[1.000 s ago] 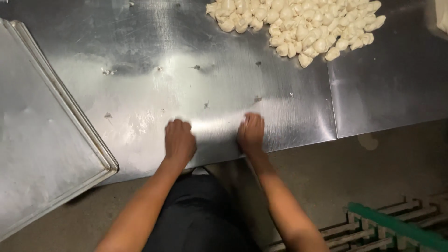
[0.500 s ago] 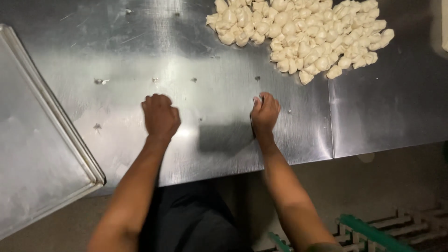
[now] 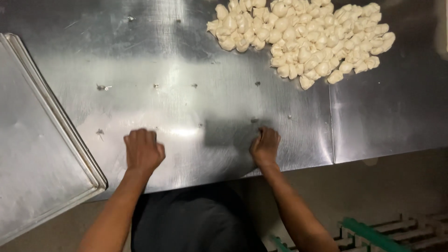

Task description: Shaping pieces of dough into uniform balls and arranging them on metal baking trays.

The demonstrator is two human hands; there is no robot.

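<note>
**Both hands cupped on steel table, dough pile far off**

Left hand [image 3: 143, 150] lies palm down on the table [image 3: 186, 107], fingers curled under, knuckles up. Whether it covers anything: cannot tell. Right hand [image 3: 265, 147] is the same, fingers bent, pressed to the metal near the front edge; contents hidden too. The hands are well apart, with bare metal and a dark shadow between them. The dough pile [image 3: 303, 35], many small pale lumps, sits well beyond the right hand, up and to its right, untouched. Small dough crumbs [image 3: 101, 87] are scattered beyond the left hand. Stacked trays [image 3: 42, 154] lie just left of the left hand, corner near its wrist. Green rack [image 3: 373, 231] on the floor below the right forearm.
</note>
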